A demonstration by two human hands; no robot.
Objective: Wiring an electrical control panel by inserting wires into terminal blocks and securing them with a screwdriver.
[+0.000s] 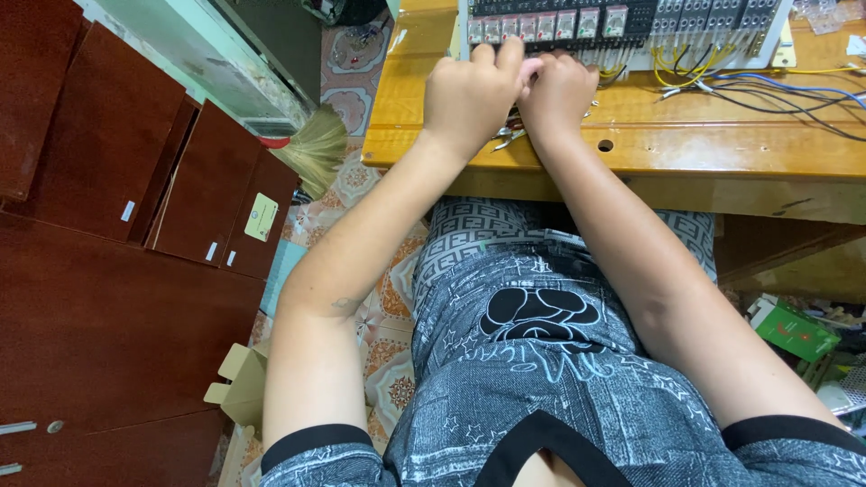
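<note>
Now | left hand [471,90], right hand [557,90] curled together at relay panel [622,27] | held object hidden, cannot tell

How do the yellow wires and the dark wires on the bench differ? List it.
The yellow wires hang in short loops right under the terminal panel; the dark wires run long and nearly flat across the wooden bench toward the right edge. The yellow wires bunch tightly; the dark wires fan apart. Both come from the panel, right of the hands.
</note>
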